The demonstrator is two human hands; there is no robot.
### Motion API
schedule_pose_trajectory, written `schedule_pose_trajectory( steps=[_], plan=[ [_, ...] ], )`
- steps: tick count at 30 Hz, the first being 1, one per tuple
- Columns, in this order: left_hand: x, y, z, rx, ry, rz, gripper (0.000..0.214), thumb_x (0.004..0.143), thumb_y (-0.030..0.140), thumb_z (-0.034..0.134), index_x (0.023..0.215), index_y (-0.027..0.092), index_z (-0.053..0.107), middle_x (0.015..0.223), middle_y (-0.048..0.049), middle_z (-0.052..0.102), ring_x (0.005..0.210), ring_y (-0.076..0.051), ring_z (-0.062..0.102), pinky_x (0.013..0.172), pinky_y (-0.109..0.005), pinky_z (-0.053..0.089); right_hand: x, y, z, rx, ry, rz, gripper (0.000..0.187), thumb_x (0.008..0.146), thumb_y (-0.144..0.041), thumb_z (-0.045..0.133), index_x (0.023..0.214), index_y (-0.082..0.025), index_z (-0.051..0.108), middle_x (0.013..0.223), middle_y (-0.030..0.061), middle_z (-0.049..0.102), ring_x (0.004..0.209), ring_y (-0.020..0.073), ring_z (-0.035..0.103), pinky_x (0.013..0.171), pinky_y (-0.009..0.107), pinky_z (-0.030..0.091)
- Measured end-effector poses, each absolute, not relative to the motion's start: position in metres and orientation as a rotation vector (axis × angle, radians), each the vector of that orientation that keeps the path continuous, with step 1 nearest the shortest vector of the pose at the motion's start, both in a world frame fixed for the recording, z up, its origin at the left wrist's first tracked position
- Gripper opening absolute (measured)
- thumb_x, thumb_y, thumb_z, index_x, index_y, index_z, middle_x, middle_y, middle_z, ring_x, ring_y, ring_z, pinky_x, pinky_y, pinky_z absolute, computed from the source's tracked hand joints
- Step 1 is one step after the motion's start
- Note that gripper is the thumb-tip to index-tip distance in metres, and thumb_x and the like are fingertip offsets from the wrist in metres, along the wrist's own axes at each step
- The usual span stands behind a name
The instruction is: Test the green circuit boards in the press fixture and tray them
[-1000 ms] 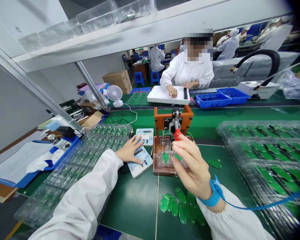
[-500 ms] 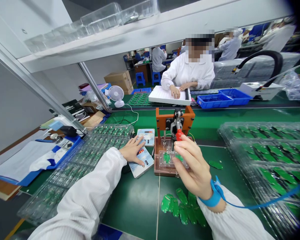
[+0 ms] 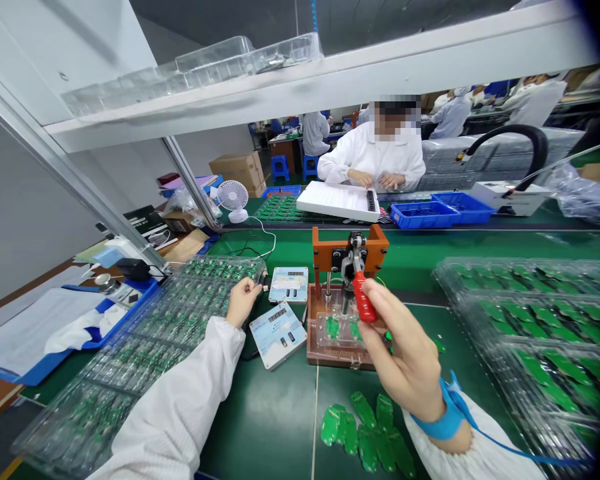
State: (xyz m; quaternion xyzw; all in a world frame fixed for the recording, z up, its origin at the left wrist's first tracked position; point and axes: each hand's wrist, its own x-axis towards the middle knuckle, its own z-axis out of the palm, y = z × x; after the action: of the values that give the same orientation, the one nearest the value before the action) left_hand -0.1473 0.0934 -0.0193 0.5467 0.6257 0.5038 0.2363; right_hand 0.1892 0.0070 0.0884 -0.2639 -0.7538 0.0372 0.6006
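Note:
My right hand (image 3: 405,347) is closed on the red toggle clamp handle (image 3: 364,297) of an orange and brown test fixture (image 3: 351,253). Under the clamp, green circuit boards (image 3: 333,327) lie beneath a clear plate. My left hand (image 3: 243,301) is closed at the left side of two light-blue meters, over the edge of the trays; whatever its fingers hold is too small to make out. The nearer meter (image 3: 279,333) is tilted, and the farther meter (image 3: 289,285) sits behind it. Both displays look dark. Several loose green boards (image 3: 367,433) lie in front of the fixture.
Clear trays of boards (image 3: 145,360) run along the left, and stacked trays (image 3: 540,320) stand at the right. A small fan (image 3: 233,197) is behind. Across the bench a co-worker in white handles a white box (image 3: 330,200) beside blue bins (image 3: 425,215). A shelf (image 3: 190,100) spans overhead.
My left hand has left the nearer meter, moved left and back, and closed. Both meters' lit red digits have gone dark. My right hand still grips the handle, which now sits lower in view.

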Motion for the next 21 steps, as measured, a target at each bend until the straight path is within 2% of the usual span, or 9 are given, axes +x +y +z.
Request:
schedule_pose_trajectory(
  steps=[2,4,8,10,14,21],
  plan=[
    [-0.151,0.096,-0.021,1.447,1.684,1.382,0.041,0.076,0.046,0.064,0.064,0.024,0.032,0.052,0.0082,0.033,0.047,-0.011,0.034,0.049,-0.023,0.028,0.191,0.007,0.088,-0.656,-1.743,0.077,0.069,0.093,0.000,0.054,0.155,-0.030,0.046,0.158,0.0045,0.050,0.137,0.0264,0.059,0.106,0.040,0.061],
    [-0.151,0.097,-0.021,1.417,1.650,1.371,0.041,0.075,0.047,0.066,0.064,0.024,0.034,0.049,0.0087,0.034,0.044,-0.010,0.033,0.048,-0.023,0.026,0.193,0.008,0.087,-0.649,-1.784,0.077,0.067,0.094,0.002,0.051,0.153,-0.030,0.049,0.158,0.0028,0.050,0.138,0.0251,0.058,0.108,0.040,0.060],
    [-0.149,0.097,-0.019,1.407,1.610,1.354,0.040,0.073,0.045,0.069,0.061,0.024,0.036,0.044,0.0080,0.038,0.043,-0.010,0.036,0.049,-0.023,0.029,0.196,0.012,0.087,-0.626,-1.820,0.060,0.062,0.092,0.000,0.057,0.148,-0.028,0.055,0.150,0.0046,0.059,0.147,0.0299,0.047,0.115,0.052,0.051],
    [-0.148,0.096,-0.018,1.412,1.601,1.347,0.040,0.072,0.044,0.070,0.060,0.023,0.038,0.044,0.0072,0.041,0.043,-0.010,0.038,0.050,-0.023,0.031,0.196,0.013,0.087,-0.610,-1.822,0.108,0.060,0.092,-0.001,0.058,0.146,-0.027,0.055,0.149,0.0064,0.060,0.146,0.0315,0.047,0.114,0.055,0.051],
    [-0.146,0.095,-0.016,1.414,1.598,1.337,0.040,0.073,0.044,0.070,0.060,0.023,0.039,0.044,0.0063,0.045,0.044,-0.011,0.039,0.051,-0.023,0.032,0.192,0.015,0.084,-0.564,-1.786,0.221,0.060,0.092,-0.001,0.056,0.146,-0.027,0.055,0.147,0.0079,0.061,0.141,0.0313,0.054,0.111,0.055,0.054],
    [-0.145,0.095,-0.014,1.398,1.613,1.321,0.039,0.071,0.047,0.070,0.059,0.023,0.040,0.043,0.0060,0.046,0.043,-0.010,0.041,0.049,-0.023,0.032,0.182,0.016,0.074,-0.526,-1.725,0.218,0.070,0.090,0.005,0.057,0.151,-0.028,0.049,0.151,0.0055,0.057,0.146,0.0272,0.047,0.117,0.049,0.049]
  ],
)
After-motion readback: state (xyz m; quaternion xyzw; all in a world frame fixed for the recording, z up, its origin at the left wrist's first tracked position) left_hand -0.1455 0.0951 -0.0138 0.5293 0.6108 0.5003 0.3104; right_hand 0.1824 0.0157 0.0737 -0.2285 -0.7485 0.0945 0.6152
